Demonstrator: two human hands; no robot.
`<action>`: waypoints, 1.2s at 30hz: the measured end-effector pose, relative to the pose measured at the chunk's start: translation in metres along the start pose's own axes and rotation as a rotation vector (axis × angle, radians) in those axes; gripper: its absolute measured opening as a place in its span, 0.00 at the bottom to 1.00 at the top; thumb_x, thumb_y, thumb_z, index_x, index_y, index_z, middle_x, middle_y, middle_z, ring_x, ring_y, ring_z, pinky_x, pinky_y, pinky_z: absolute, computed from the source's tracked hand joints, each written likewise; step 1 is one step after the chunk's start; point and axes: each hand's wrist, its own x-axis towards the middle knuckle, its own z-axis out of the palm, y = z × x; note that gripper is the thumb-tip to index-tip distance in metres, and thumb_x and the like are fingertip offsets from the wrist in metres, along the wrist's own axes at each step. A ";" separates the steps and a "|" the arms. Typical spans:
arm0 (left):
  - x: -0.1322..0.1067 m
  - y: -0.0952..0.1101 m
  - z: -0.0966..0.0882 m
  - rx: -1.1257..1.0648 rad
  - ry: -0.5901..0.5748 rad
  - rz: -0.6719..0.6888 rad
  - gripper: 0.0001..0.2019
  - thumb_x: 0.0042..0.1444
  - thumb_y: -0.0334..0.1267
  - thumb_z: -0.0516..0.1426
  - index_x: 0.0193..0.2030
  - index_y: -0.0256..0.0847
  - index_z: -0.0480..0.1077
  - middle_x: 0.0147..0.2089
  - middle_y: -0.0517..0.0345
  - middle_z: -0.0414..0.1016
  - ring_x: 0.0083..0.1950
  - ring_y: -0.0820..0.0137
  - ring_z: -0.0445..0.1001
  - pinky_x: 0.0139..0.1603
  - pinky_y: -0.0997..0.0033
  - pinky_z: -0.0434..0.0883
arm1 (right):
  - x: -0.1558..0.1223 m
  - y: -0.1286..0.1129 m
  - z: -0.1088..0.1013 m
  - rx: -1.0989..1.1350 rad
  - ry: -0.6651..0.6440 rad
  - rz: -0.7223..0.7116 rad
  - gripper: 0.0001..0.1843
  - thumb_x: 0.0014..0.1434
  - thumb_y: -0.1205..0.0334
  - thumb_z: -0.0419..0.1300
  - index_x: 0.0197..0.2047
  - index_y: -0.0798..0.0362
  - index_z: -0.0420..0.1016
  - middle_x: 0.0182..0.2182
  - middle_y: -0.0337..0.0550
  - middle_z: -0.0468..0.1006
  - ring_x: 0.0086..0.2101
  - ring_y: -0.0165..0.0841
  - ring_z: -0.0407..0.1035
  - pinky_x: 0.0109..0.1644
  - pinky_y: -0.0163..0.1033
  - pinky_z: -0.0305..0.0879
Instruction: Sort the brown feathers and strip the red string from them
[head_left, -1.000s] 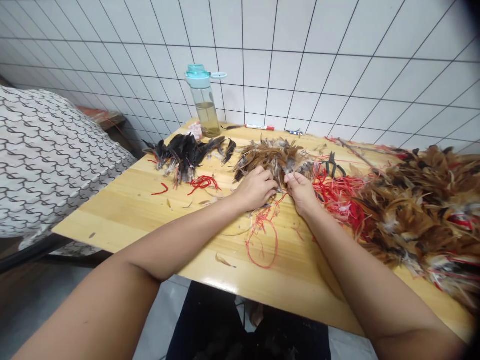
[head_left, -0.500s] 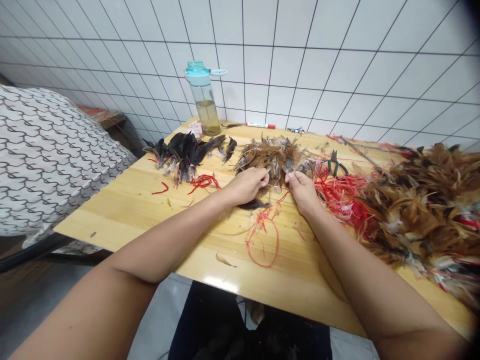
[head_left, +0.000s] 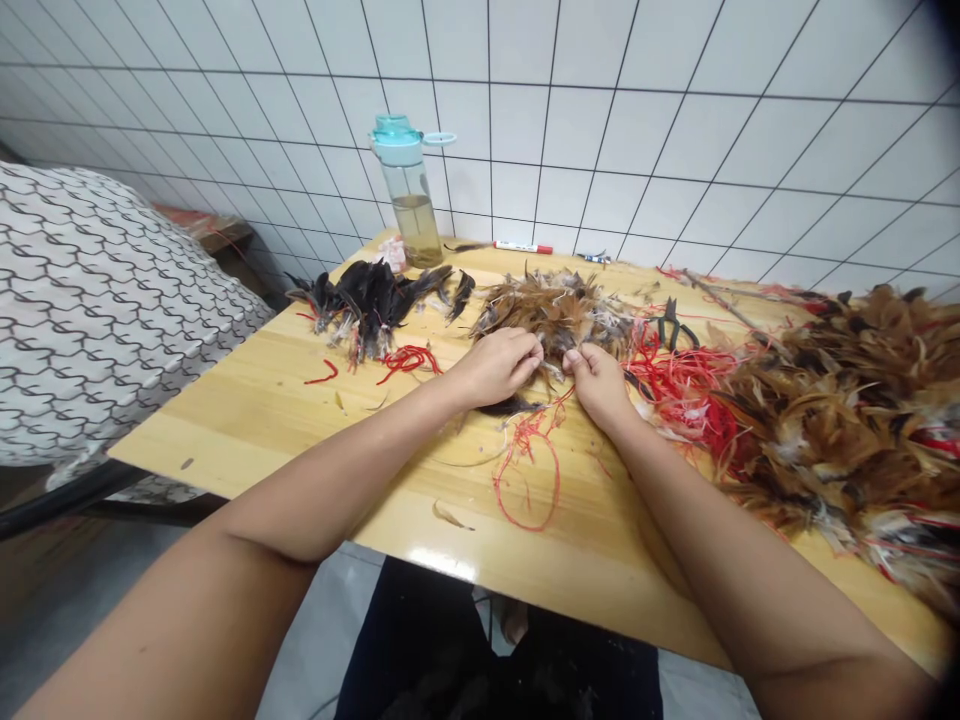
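A pile of brown feathers (head_left: pixel 536 300) lies in the middle of the table, and both hands are at its near edge. My left hand (head_left: pixel 501 367) is closed, its fingers curled at the feathers; what they grip is hidden. Thumb and fingers of my right hand (head_left: pixel 600 385) pinch what looks like a greyish feather, a short way right of the left hand. Tangled red string (head_left: pixel 529 440) trails on the table from below the right hand, ending in a loose loop. Under the left hand lies a dark feather (head_left: pixel 510 405).
Black feathers (head_left: pixel 367 300) and red string (head_left: pixel 409 362) lie to the left. Behind them stands a water bottle (head_left: pixel 412 195), with a marker (head_left: pixel 523 247) by the wall. Pliers (head_left: pixel 671 325), a red string heap (head_left: pixel 686 385) and a large brown feather mass (head_left: pixel 847 400) are on the right.
My right hand has shifted slightly left, closer to the left hand. The left hand has moved slightly, its fingers still curled. The things on the table look unchanged.
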 end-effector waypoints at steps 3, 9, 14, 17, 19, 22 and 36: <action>0.000 0.000 0.000 0.006 0.015 0.001 0.07 0.61 0.32 0.50 0.36 0.37 0.69 0.35 0.54 0.73 0.38 0.68 0.69 0.42 0.69 0.65 | 0.000 -0.001 0.000 -0.021 0.006 -0.005 0.13 0.58 0.60 0.50 0.23 0.50 0.64 0.23 0.41 0.68 0.29 0.34 0.63 0.39 0.40 0.59; 0.000 0.002 0.000 0.039 0.041 -0.004 0.06 0.59 0.31 0.51 0.34 0.38 0.69 0.34 0.54 0.73 0.38 0.67 0.69 0.43 0.68 0.65 | -0.002 -0.005 0.003 -0.045 -0.025 -0.021 0.13 0.57 0.61 0.51 0.22 0.50 0.66 0.24 0.42 0.69 0.30 0.34 0.64 0.39 0.40 0.60; 0.000 0.002 0.001 0.109 0.070 -0.006 0.07 0.61 0.32 0.51 0.35 0.37 0.69 0.36 0.51 0.73 0.40 0.66 0.69 0.45 0.67 0.65 | -0.003 -0.004 0.004 -0.015 -0.048 -0.023 0.14 0.58 0.60 0.52 0.23 0.51 0.70 0.23 0.41 0.68 0.29 0.33 0.63 0.38 0.39 0.59; 0.000 0.001 0.001 0.156 0.073 0.008 0.08 0.61 0.32 0.51 0.35 0.36 0.70 0.35 0.50 0.72 0.40 0.66 0.68 0.45 0.67 0.65 | -0.003 -0.004 0.003 0.024 -0.068 -0.013 0.14 0.58 0.59 0.52 0.24 0.52 0.72 0.24 0.41 0.69 0.29 0.33 0.64 0.38 0.39 0.60; 0.000 0.002 0.001 0.185 0.075 0.017 0.08 0.61 0.32 0.51 0.35 0.36 0.70 0.35 0.50 0.72 0.39 0.66 0.68 0.44 0.67 0.65 | -0.003 -0.005 0.003 0.044 -0.079 -0.005 0.14 0.58 0.60 0.53 0.24 0.52 0.73 0.24 0.41 0.70 0.29 0.33 0.64 0.39 0.39 0.60; 0.000 0.003 0.000 0.225 0.081 0.016 0.09 0.61 0.33 0.50 0.34 0.35 0.71 0.35 0.50 0.71 0.38 0.66 0.67 0.43 0.67 0.65 | -0.003 -0.006 0.001 0.064 -0.103 -0.008 0.14 0.58 0.60 0.53 0.26 0.53 0.75 0.25 0.41 0.72 0.31 0.33 0.65 0.40 0.38 0.61; 0.001 0.010 0.003 0.268 0.097 0.030 0.11 0.63 0.34 0.49 0.33 0.35 0.70 0.34 0.47 0.71 0.39 0.62 0.67 0.44 0.62 0.66 | -0.003 -0.007 0.005 0.121 -0.156 -0.054 0.09 0.55 0.62 0.55 0.25 0.52 0.72 0.26 0.40 0.71 0.32 0.33 0.65 0.42 0.39 0.61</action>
